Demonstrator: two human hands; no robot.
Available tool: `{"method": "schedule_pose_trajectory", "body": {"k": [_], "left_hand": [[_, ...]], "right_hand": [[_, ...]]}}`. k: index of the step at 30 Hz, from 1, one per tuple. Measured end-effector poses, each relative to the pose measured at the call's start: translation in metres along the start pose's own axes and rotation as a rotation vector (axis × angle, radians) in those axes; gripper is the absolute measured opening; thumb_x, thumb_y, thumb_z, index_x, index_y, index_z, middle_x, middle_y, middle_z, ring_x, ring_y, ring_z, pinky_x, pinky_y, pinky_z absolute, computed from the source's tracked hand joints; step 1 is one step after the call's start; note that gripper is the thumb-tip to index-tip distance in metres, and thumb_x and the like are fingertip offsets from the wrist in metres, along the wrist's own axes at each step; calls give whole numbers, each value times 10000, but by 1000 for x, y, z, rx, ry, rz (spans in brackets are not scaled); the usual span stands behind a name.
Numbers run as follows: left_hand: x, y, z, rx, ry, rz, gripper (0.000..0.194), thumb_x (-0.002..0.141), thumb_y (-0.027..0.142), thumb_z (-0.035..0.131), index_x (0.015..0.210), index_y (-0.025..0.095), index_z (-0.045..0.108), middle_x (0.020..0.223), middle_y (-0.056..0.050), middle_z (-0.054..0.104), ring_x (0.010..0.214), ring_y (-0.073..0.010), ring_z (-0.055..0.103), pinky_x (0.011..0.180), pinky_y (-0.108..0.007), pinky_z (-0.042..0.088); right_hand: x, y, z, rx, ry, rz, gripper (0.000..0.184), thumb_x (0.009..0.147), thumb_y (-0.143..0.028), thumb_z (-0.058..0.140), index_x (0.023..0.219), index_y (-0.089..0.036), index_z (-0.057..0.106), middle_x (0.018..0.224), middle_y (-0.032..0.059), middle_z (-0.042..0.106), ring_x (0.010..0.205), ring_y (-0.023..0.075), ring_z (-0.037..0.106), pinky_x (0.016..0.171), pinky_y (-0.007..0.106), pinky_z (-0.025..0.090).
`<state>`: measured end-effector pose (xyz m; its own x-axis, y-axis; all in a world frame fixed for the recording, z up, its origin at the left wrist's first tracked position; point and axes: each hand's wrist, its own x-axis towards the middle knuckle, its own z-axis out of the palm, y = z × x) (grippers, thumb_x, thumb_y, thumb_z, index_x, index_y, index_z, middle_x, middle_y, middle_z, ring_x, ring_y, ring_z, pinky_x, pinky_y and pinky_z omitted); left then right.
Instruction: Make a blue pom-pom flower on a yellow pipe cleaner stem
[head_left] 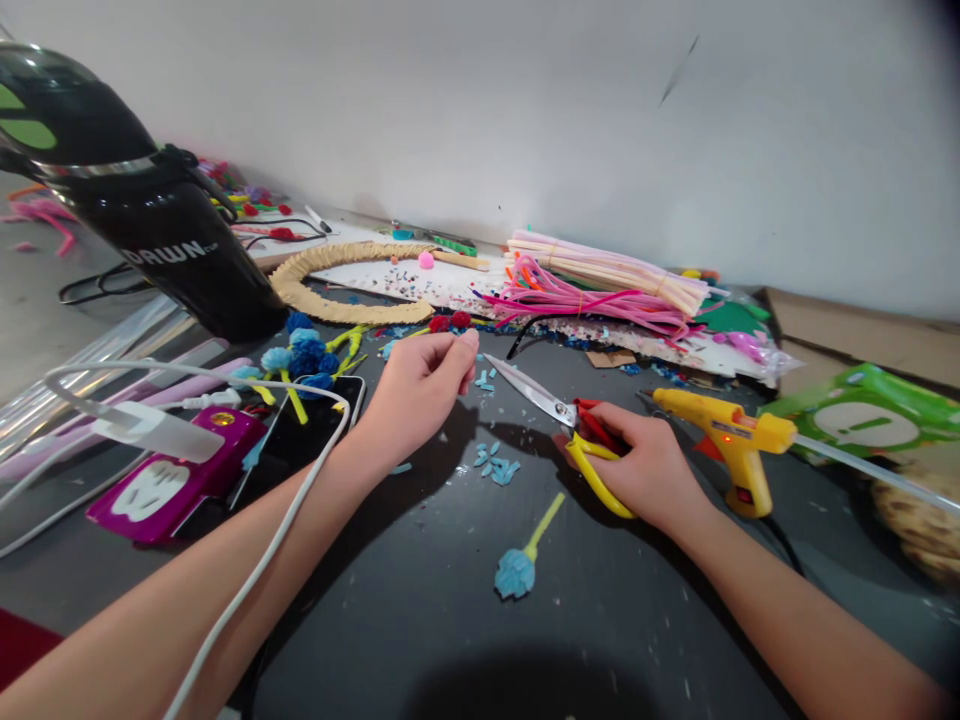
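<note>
Yellow-and-red-handled scissors are in my right hand, their blades together and pointing up and left toward my left hand. The fingers of my left hand are pinched; whatever they hold, if anything, is too small to make out. Under the blades lie several small light-blue cut pieces on the dark table. Closer to me lies a light-blue flower with a yellow-green stem, touched by neither hand.
Left stand a black bottle, a purple power bank and blue flowers; a white cable crosses my left forearm. Pipe-cleaner bundles and a beige curved strip lie behind. A yellow glue gun stands right.
</note>
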<state>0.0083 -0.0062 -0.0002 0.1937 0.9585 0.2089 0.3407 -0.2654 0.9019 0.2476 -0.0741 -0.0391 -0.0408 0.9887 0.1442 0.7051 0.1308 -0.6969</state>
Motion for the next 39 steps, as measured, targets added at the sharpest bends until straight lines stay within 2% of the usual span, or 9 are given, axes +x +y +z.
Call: {"method": "schedule_pose_trajectory", "body": {"k": [20,31,36,39], "left_hand": [[0,2,0,15,-22,34,453,935,403,469,547,169,468,514,19,437,516,-97,391,515,-253,310],[0,3,0,15,-27,36,451,934,397,469,544,171,454,511,19,424,515,-99,376,517,-253,307],[0,2,0,23,-24,32,460,937,402,469,540,170,452,507,23,419,510,-96,372,514,-257,297],[0,2,0,28,-23,26,460,936,409,469,543,170,458,504,23,421,505,-96,371,509,-255,297]], "right_hand": [[0,-2,-1,-32,-12,6,255,739,-385,681,888,-179,702,648,-19,586,599,134,502,559,229,411],[1,3,-1,-50,-5,-8,278,734,-370,673,930,-178,718,666,-10,629,619,156,548,582,243,431],[2,4,-2,-55,-10,-17,255,733,-308,658,947,-181,713,684,-11,636,642,158,559,605,246,432],[1,0,-2,-53,13,-7,235,746,-353,658,896,-177,695,660,-9,620,619,153,552,575,237,425]]}}
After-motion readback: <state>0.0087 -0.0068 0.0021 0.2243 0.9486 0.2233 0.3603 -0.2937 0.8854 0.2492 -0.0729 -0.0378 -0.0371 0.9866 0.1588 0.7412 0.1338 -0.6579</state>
